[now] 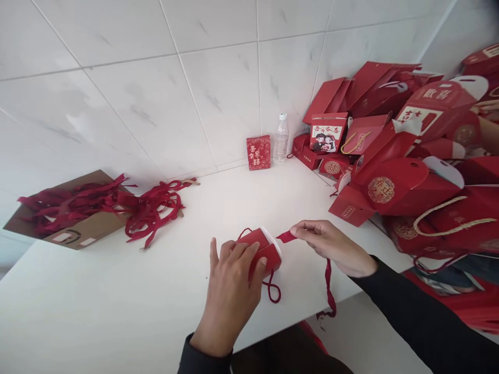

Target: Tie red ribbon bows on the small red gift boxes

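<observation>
A small red gift box (pixel 275 253) with a white edge and red cord loops lies on the white table. My left hand (pixel 237 278) rests over it, fingers curved around its top and side, gripping it against the tabletop. To the right, my right hand (pixel 331 244) pinches a dark red ribbon (pixel 287 237) between thumb and fingers. One short end of the ribbon points at the box's white edge; the rest hangs below the hand to the table's front edge. Whether the ribbon's tip touches the box I cannot tell.
A cardboard box (pixel 88 231) full of red ribbons stands at left, with a loose ribbon heap (pixel 156 210) beside it. By the tiled wall are a small red box (pixel 258 152) and a plastic bottle (pixel 281 140). Red gift boxes (pixel 393 182) pile up at right; another person's hand (pixel 487 108) shows there.
</observation>
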The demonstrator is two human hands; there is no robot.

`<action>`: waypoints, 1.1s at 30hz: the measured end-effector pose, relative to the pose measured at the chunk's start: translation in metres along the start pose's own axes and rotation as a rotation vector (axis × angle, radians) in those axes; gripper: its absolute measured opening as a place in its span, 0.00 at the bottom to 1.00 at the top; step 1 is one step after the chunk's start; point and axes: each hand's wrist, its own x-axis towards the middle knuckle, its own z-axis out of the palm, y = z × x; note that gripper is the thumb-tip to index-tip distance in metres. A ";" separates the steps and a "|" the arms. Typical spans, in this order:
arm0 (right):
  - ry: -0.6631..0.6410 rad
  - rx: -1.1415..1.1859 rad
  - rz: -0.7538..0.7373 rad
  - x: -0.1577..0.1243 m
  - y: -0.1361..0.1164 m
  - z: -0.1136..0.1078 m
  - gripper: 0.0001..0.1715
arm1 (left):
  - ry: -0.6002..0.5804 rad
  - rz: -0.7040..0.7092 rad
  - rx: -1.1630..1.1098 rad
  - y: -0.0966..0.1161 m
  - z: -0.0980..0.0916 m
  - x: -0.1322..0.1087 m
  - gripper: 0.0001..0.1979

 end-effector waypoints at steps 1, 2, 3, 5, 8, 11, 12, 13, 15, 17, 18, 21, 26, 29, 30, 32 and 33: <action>-0.014 0.017 0.026 0.003 0.000 0.000 0.21 | -0.003 -0.021 0.003 0.002 -0.001 0.002 0.13; -0.028 0.026 0.046 0.007 -0.001 0.000 0.22 | -0.005 -0.038 0.008 0.004 -0.002 0.003 0.14; -0.045 0.028 0.059 0.010 -0.001 0.001 0.22 | -0.005 -0.047 0.018 0.006 -0.001 0.005 0.14; -0.078 0.024 0.082 0.016 -0.001 0.002 0.23 | 0.011 -0.031 0.043 0.008 0.001 0.008 0.13; -0.113 0.021 0.102 0.023 -0.001 0.006 0.22 | 0.029 -0.001 0.063 0.008 0.007 0.012 0.18; -0.126 0.022 0.101 0.026 0.001 0.008 0.23 | 0.041 -0.026 0.016 0.007 0.010 0.014 0.20; -0.129 0.021 0.102 0.027 0.001 0.008 0.23 | 0.050 -0.040 -0.004 0.006 0.011 0.014 0.19; -0.133 0.018 0.105 0.028 0.002 0.008 0.24 | 0.059 -0.049 -0.022 0.006 0.011 0.014 0.19; -0.140 0.011 0.114 0.029 0.003 0.008 0.26 | 0.078 -0.060 -0.049 0.005 0.012 0.015 0.17; -0.143 0.003 0.118 0.030 0.004 0.008 0.27 | 0.095 -0.055 -0.068 0.005 0.013 0.015 0.17; -0.142 -0.001 0.119 0.030 0.004 0.008 0.28 | 0.105 -0.046 -0.075 0.005 0.014 0.016 0.17; -0.142 -0.003 0.119 0.031 0.003 0.008 0.29 | 0.126 -0.006 -0.097 0.006 0.016 0.018 0.19; -0.177 0.005 0.130 0.033 0.004 0.007 0.31 | 0.114 0.004 -0.148 0.006 0.020 0.022 0.20; -0.202 0.020 0.136 0.034 0.005 0.006 0.31 | 0.110 -0.011 -0.175 0.006 0.021 0.021 0.19; -0.211 0.027 0.138 0.034 0.006 0.006 0.31 | 0.109 -0.015 -0.183 0.005 0.021 0.021 0.19; -0.229 0.043 0.142 0.034 0.007 0.006 0.31 | 0.107 -0.019 -0.198 0.005 0.021 0.020 0.18; -0.239 0.050 0.145 0.034 0.007 0.007 0.31 | 0.108 -0.020 -0.205 0.004 0.021 0.019 0.18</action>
